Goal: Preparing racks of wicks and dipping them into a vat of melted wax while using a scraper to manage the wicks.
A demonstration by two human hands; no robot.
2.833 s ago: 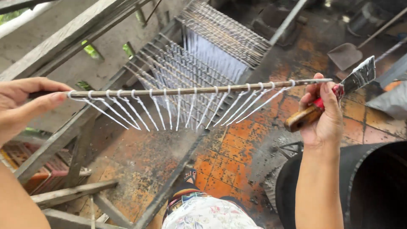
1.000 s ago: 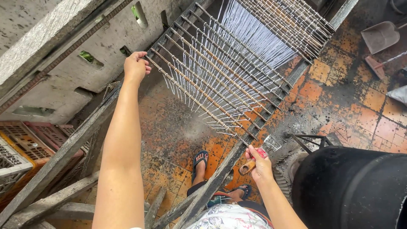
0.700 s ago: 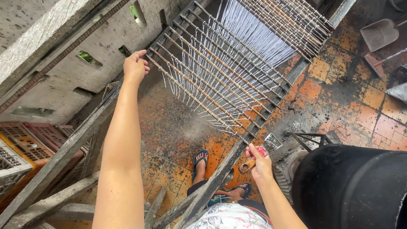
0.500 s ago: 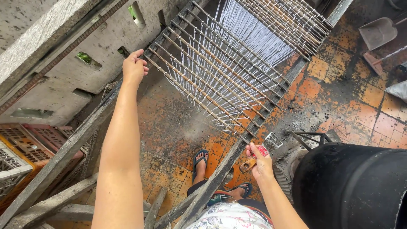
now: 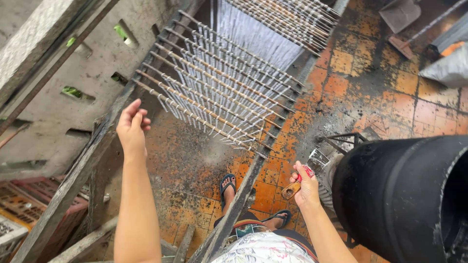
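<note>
My left hand point(image 5: 131, 127) hangs free with fingers apart, just off the near end of the closest rod. That rod point(image 5: 195, 118) lies across two wooden rails point(image 5: 83, 168) with several other thin sticks, each hung with white dangling strands. Farther back a denser bundle of rods point(image 5: 287, 19) carries longer white strands. My right hand point(image 5: 306, 187) is closed on a wooden-handled scraper knife point(image 5: 302, 178) with red tape and a flat metal blade, held low beside the right rail point(image 5: 239, 202).
A large black drum point(image 5: 404, 195) stands at the right with a metal stand point(image 5: 343, 141) beside it. My sandalled feet point(image 5: 227, 185) rest on stained orange tiles. A concrete wall with slots point(image 5: 73, 90) runs along the left; crates point(image 5: 14, 214) and a shovel point(image 5: 399, 14) lie at the edges.
My left hand has let go of the nearest rod's end and drawn back toward me with fingers spread. The rod stays on the rails. The view has shifted left.
</note>
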